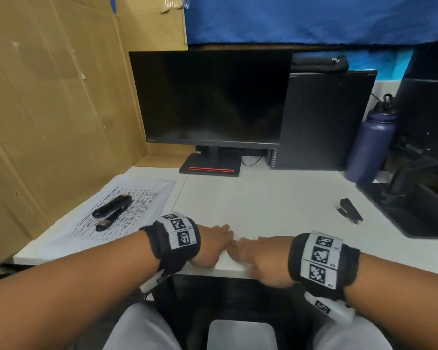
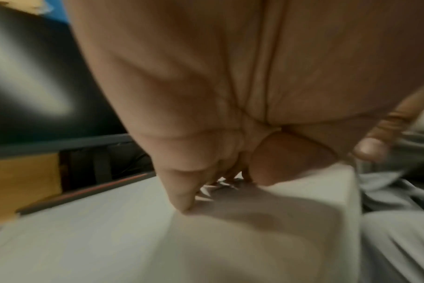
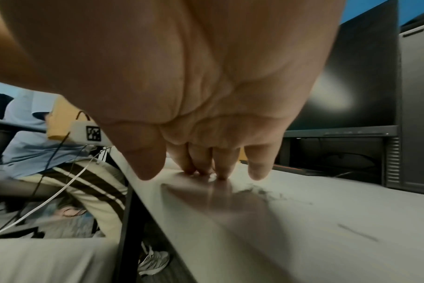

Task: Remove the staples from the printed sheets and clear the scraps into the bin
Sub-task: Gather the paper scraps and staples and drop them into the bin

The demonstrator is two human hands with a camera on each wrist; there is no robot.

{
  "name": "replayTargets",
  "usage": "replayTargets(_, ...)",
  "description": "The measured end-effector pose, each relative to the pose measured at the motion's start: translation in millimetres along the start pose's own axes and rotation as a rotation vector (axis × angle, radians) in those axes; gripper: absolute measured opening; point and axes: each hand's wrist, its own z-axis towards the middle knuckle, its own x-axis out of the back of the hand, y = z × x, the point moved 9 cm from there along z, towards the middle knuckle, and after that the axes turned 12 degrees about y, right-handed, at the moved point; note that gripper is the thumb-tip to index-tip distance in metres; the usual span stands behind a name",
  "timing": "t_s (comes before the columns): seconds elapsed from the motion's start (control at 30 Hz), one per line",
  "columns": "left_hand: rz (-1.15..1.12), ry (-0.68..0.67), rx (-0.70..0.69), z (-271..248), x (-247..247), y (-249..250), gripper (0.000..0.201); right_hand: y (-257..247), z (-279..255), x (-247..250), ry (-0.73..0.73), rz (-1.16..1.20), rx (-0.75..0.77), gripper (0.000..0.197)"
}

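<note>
Both hands, left hand (image 1: 214, 245) & right hand (image 1: 259, 258) (fingertips meeting), at desk (image 1: 263, 198) edge

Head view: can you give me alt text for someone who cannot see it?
Two hands, left and right, rest fingertips together at a white desk's near edge. A stapler lies on printed sheets at left.

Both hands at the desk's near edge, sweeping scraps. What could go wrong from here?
1. The left hand and right hand meet at the desk edge; no bin shows below, so swept scraps may land on the lap or floor.
2. Small pale bits under the left fingers are blurred; if they are staples, they could prick.
3. The stapler lies on the sheets, far from both hands; any staples left there could be missed.
</note>
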Motion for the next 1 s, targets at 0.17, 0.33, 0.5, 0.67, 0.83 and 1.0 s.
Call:
replayTargets(0.17,-0.160,0.030,0.024,-33.5,0.5,-17.4,0.053,45.7,-32.9,15.2,0.058,0.049,-0.115,0.059)
replayTargets(0.33,-0.235,0.152,0.161,-28.0,4.4,-54.0,0.010,101.1,-59.8,30.5,0.171,-0.019,-0.406,0.039)
replayTargets(0.5,-0.223,0.154,0.257,-14.8,-0.7,-49.7,0.004,87.7,-53.7,4.9,0.086,-0.014,-0.486,0.024)
replayTargets(0.67,-0.334,0.253,0.168,6.1,21.2,-23.6,0.036,64.9,-24.8,13.1,0.118,0.050,-0.426,0.028)
replayTargets(0.83,-0.200,0.125,0.070,15.2,18.9,-13.8,0.049,86.4,-32.1,14.4,0.035,0.035,-0.498,0.040)
replayTargets(1.0,-0.121,0.031,-0.031,8.2,-9.6,-8.6,0.069,56.3,-26.9,-1.8,0.044,0.174,-0.350,0.048)
